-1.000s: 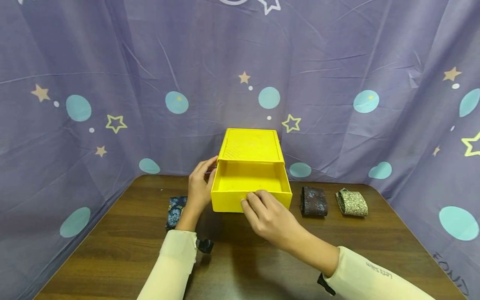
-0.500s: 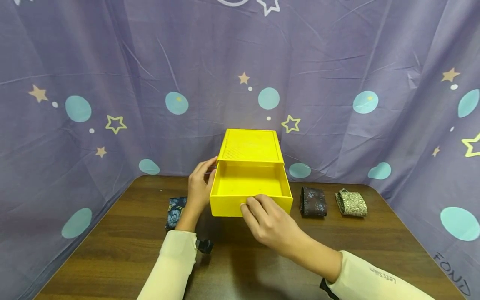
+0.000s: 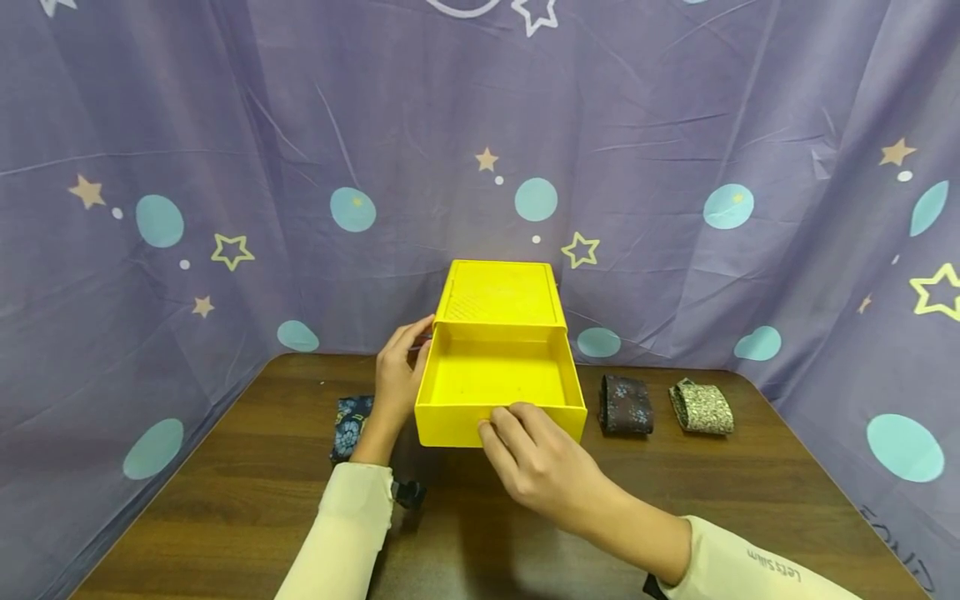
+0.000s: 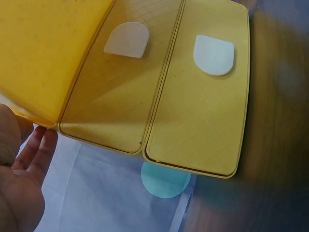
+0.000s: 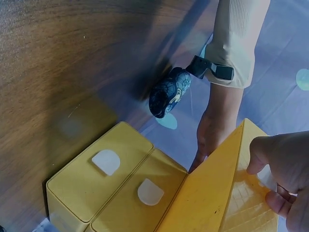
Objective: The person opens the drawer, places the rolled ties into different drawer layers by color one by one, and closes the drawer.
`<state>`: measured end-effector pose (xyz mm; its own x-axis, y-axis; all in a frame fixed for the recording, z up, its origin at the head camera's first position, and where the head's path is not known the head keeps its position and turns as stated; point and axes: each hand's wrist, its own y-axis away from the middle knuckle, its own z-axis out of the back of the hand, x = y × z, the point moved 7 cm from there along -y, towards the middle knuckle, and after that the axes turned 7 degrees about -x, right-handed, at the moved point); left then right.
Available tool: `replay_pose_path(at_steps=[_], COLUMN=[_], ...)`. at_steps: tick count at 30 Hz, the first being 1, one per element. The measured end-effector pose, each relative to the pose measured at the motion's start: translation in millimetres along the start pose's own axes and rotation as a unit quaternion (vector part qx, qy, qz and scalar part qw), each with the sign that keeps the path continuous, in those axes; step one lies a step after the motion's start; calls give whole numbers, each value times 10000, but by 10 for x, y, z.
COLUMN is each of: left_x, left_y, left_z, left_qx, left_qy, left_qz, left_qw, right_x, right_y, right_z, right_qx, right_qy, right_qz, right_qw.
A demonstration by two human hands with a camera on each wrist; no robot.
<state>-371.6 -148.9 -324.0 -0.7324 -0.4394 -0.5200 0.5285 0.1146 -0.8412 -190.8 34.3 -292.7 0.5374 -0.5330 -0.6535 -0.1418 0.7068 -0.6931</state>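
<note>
A yellow plastic drawer unit (image 3: 501,292) stands at the back of the table, its top drawer (image 3: 450,427) pulled well out with a bare yellow inside. My right hand (image 3: 543,458) is at the drawer front; in the right wrist view its thumb and fingers pinch the white handle (image 5: 266,178). My left hand (image 3: 397,375) rests against the unit's left side, fingers extended along it near the front edge. Below, the left wrist view shows two closed drawers with white handles, the middle drawer (image 4: 116,92) and the lower drawer (image 4: 193,121).
A dark blue floral fabric roll (image 3: 349,429) lies left of the unit, partly behind my left wrist. To the right sit a dark brown floral roll (image 3: 627,405) and a glittery gold one (image 3: 703,407). A purple patterned curtain (image 3: 300,125) hangs behind the wooden table (image 3: 225,500).
The top drawer has slid further out toward me, with my right hand moving along on its handle. My left hand has stayed at the unit's side.
</note>
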Motion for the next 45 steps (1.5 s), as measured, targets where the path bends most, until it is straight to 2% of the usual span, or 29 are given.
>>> replay_pose_path(at_steps=[8, 16, 28, 32, 37, 45], left_x=[13, -12, 15, 12, 4, -23], left_y=[12, 16, 12, 14, 12, -17], left_z=[9, 21, 35, 37, 29, 6], left_qx=[-16, -40, 0, -4, 8, 21], left_qy=[52, 34, -33, -19, 16, 22], left_qz=[3, -6, 76, 91, 105, 126], left_qw=[10000, 10000, 10000, 10000, 9999, 9999], right_x=[37, 93, 95, -4, -197, -609], right_y=[56, 91, 70, 41, 18, 118], right_z=[-26, -33, 10, 60, 166, 281], right_qx=[350, 486, 427, 227, -319, -558], right_qy=[-28, -204, -334, -521, -652, -573], right_qz=[-18, 24, 106, -129, -437, -1095], right_qw=[9994, 9986, 9985, 9983, 9964, 9908])
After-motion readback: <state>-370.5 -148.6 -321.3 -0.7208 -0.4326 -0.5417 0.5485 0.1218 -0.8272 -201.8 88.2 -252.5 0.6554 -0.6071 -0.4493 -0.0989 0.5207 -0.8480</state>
